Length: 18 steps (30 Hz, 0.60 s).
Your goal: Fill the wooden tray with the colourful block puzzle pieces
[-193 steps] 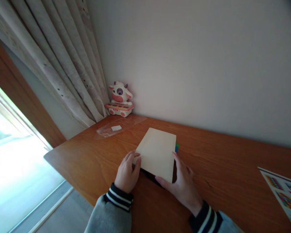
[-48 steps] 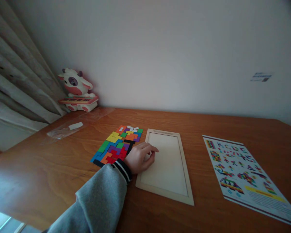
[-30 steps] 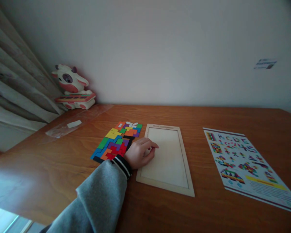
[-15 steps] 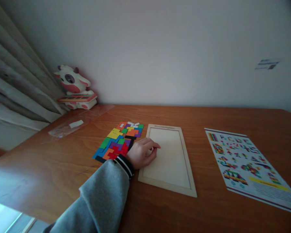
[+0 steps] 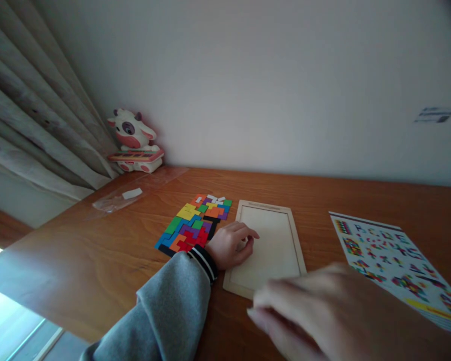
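My left hand point(image 5: 233, 245), in a grey sleeve with a striped cuff, rests over the left edge of a shallow wooden tray point(image 5: 269, 258). Its fingers are bent, with the index finger and thumb slightly apart and nothing between them. The tray's pale inside holds no pieces. Just left of that hand, flat coloured puzzle pieces point(image 5: 188, 213) lie pushed together in a rough block on the table. My right hand point(image 5: 323, 311) is close to the camera, above the tray's near right corner. Motion blurs it, and I cannot make out anything in its fingers.
A printed pattern sheet point(image 5: 383, 250) lies to the right on the wooden table point(image 5: 116, 265). At the back left sits a toy cow with a keyboard point(image 5: 135, 143), beside a curtain point(image 5: 48, 115). A clear plastic bag point(image 5: 113, 203) with a white label lies in front of it.
My right hand has come into view from the lower right. My left hand stays on the tray in the same pose. The whole view has shifted slightly.
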### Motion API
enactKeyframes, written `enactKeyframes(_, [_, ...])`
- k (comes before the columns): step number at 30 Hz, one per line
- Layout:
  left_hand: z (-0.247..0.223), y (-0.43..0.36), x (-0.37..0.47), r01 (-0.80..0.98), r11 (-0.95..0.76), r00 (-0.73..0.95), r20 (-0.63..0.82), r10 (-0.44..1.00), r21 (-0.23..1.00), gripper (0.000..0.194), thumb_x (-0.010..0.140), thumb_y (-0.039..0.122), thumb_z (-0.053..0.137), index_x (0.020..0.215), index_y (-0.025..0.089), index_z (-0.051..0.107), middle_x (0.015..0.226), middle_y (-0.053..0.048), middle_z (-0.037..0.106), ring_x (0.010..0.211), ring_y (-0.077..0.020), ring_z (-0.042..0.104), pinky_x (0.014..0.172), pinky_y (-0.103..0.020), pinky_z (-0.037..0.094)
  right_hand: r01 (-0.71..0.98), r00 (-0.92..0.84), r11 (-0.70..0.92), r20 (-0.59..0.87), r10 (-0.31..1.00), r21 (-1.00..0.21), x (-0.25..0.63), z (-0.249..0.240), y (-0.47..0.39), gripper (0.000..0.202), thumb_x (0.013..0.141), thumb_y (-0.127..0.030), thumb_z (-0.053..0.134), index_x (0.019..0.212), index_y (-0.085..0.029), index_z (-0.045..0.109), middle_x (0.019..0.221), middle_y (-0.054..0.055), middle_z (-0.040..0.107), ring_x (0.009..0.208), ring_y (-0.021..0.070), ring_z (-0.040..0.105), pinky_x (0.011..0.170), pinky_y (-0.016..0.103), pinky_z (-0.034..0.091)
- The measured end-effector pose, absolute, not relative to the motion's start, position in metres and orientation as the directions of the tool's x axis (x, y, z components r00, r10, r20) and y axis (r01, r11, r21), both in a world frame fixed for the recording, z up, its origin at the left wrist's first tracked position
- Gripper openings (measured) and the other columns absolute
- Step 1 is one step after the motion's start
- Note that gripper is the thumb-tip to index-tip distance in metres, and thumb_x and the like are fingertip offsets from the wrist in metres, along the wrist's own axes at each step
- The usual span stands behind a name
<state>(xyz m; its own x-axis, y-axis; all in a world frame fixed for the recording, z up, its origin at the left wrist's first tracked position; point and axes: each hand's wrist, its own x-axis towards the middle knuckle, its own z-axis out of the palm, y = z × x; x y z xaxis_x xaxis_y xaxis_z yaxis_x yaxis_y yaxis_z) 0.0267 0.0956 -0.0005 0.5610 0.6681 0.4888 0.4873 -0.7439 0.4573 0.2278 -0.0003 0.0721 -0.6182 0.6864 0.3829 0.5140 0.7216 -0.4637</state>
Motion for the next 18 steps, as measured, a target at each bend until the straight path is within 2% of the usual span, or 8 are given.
enactKeyframes(2, [0.000, 0.096, 0.027, 0.505, -0.733, 0.547, 0.488, 0.680, 0.456, 0.019, 0.088, 0.014, 0.051, 0.100, 0.018, 0.065, 0.087, -0.006, 0.066, 0.079, -0.0167, 0.063, 0.077, -0.029, 0.052, 0.612, -0.634, 0.705, 0.311, 0.709, -0.359, 0.222, 0.080, 0.026, 0.030, 0.097, -0.039, 0.045, 0.079, -0.030, 0.067, 0.063, -0.001, 0.070, 0.046, 0.0155, 0.058, 0.045, 0.032, 0.032])
enactKeyframes(4, [-0.001, 0.096, 0.026, 0.524, -0.727, 0.535, 0.493, 0.686, 0.444, 0.018, 0.087, 0.015, 0.052, 0.100, 0.018, 0.065, 0.087, -0.006, 0.066, 0.081, -0.0174, 0.063, 0.078, -0.030, 0.052, 0.655, -0.579, 0.682, 0.363, 0.730, -0.325, 0.226, 0.068, 0.046, 0.030, 0.099, -0.035, 0.043, 0.084, -0.027, 0.067, 0.068, 0.000, 0.071, 0.054, 0.0157, 0.063, 0.051, 0.029, 0.039])
enactKeyframes(7, [-0.002, 0.097, 0.026, 0.552, -0.718, 0.522, 0.496, 0.694, 0.425, 0.019, 0.086, 0.014, 0.053, 0.100, 0.018, 0.065, 0.089, -0.006, 0.067, 0.083, -0.0181, 0.062, 0.079, -0.031, 0.051, 0.716, -0.476, 0.629, 0.447, 0.757, -0.304, 0.241, 0.027, 0.067, 0.026, 0.099, -0.030, 0.044, 0.089, -0.022, 0.067, 0.083, 0.005, 0.073, 0.078, 0.0199, 0.068, 0.073, 0.032, 0.048])
enactKeyframes(11, [-0.003, 0.097, 0.026, 0.555, -0.715, 0.526, 0.487, 0.698, 0.426, 0.018, 0.085, 0.013, 0.054, 0.099, 0.017, 0.065, 0.091, -0.007, 0.067, 0.088, -0.0195, 0.062, 0.082, -0.032, 0.051, 0.755, -0.428, 0.598, 0.490, 0.759, -0.267, 0.253, -0.010, 0.080, 0.021, 0.098, -0.024, 0.046, 0.089, -0.021, 0.065, 0.084, 0.006, 0.071, 0.080, 0.0215, 0.065, 0.077, 0.036, 0.048])
enactKeyframes(18, [-0.002, 0.095, 0.024, 0.561, -0.731, 0.561, 0.471, 0.681, 0.389, 0.019, 0.085, 0.013, 0.054, 0.101, 0.018, 0.064, 0.098, -0.008, 0.068, 0.092, -0.0213, 0.062, 0.085, -0.035, 0.050, 0.753, -0.452, 0.615, 0.495, 0.742, -0.235, 0.250, -0.009, 0.075, 0.018, 0.098, -0.023, 0.047, 0.094, -0.021, 0.064, 0.088, 0.006, 0.069, 0.085, 0.0216, 0.063, 0.081, 0.037, 0.046])
